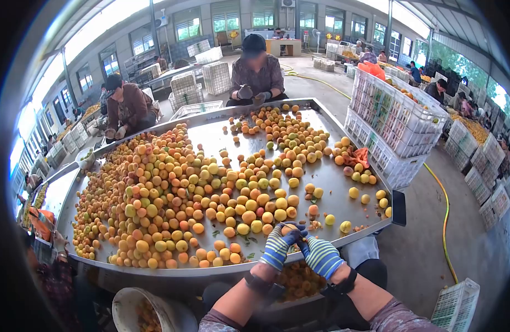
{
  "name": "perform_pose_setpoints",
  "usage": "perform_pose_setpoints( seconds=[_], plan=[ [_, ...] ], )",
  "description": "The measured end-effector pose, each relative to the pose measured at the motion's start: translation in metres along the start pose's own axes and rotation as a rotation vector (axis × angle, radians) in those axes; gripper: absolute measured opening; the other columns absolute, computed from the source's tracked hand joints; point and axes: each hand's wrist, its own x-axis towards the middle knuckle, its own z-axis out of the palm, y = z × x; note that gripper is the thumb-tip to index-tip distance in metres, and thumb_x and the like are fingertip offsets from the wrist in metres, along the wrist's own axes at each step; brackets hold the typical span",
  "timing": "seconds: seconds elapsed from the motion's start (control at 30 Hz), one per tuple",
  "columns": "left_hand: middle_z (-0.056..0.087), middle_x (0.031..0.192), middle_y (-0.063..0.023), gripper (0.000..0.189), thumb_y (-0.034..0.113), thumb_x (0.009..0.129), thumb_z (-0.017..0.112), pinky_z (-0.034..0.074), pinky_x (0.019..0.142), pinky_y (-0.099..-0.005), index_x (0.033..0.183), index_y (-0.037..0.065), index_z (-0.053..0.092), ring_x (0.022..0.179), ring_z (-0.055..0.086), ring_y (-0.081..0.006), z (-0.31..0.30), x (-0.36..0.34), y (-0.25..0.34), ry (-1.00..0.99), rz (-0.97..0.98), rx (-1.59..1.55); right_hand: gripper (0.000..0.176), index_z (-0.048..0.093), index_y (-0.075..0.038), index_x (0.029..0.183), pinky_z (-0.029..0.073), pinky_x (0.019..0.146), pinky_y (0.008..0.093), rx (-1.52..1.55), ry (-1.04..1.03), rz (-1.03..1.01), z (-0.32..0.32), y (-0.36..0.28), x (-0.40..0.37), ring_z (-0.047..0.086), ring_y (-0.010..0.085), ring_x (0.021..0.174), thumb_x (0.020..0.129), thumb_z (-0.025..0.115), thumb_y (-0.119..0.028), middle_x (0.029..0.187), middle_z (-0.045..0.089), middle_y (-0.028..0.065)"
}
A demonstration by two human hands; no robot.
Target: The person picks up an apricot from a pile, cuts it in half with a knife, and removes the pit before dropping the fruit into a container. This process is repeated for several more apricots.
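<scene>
Across the middle spreads a metal surface (335,191), a fruit heap (161,205) piled toward 8 o'clock. White crates (387,110) stand stacked at 2 o'clock; a white bucket (178,312) sits at 7. At 5, by the near edge, the left hand (278,247) and right hand (323,258) meet: left fingers pinch a single fruit (289,228); whether the right fingers grip anything, I cannot tell.

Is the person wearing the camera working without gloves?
No, the left hand and right hand both wear striped gloves.
</scene>
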Motion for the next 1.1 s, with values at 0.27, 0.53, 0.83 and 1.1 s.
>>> perform_pose_setpoints(
  seconds=[0.27, 0.53, 0.83, 1.1],
  plan=[
    [0.061, 0.107, -0.0215, 0.051, 0.037, 0.091, 0.060, 0.053, 0.086, -0.0397, 0.114, -0.007, 0.049, 0.098, 0.062, -0.0320, -0.007, 0.002, -0.014, 0.101, -0.141, -0.269, 0.028, 0.061, -0.003, 0.091, 0.049, 0.057, 0.0475, 0.040, 0.063, 0.007, 0.006, 0.002, 0.001, 0.062, 0.0393, 0.065, 0.094, 0.050, -0.029, 0.069, 0.062, 0.0212],
    [0.063, 0.088, -0.0058, 0.027, 0.026, 0.090, 0.062, 0.051, 0.066, -0.0241, 0.101, 0.001, 0.057, 0.076, 0.062, -0.0132, 0.003, 0.003, 0.007, 0.349, 0.092, 0.250, 0.031, 0.062, 0.001, 0.096, 0.047, 0.063, 0.0446, 0.191, 0.004, 0.037, 0.034, -0.001, 0.014, 0.061, 0.0401, 0.076, 0.095, 0.049, -0.027, 0.079, 0.063, 0.0251],
    [0.062, 0.086, -0.0060, 0.019, 0.016, 0.089, 0.062, 0.053, 0.071, -0.0258, 0.097, 0.001, 0.055, 0.078, 0.062, -0.0135, -0.018, 0.006, -0.004, 0.218, 0.201, 0.432, 0.029, 0.060, -0.001, 0.091, 0.043, 0.051, 0.0430, 0.290, 0.071, -0.199, 0.063, 0.014, 0.009, 0.057, 0.0371, 0.060, 0.098, 0.040, -0.022, 0.069, 0.060, 0.0184],
    [0.065, 0.089, -0.0092, 0.021, 0.017, 0.087, 0.065, 0.054, 0.074, -0.0268, 0.097, 0.000, 0.056, 0.081, 0.065, -0.0157, -0.011, 0.004, 0.002, 0.177, 0.138, 0.299, 0.029, 0.059, -0.003, 0.085, 0.044, 0.049, 0.0428, 0.452, 0.213, -0.217, 0.053, 0.004, 0.006, 0.054, 0.0355, 0.051, 0.095, 0.049, -0.029, 0.059, 0.055, 0.0151]
  ],
)
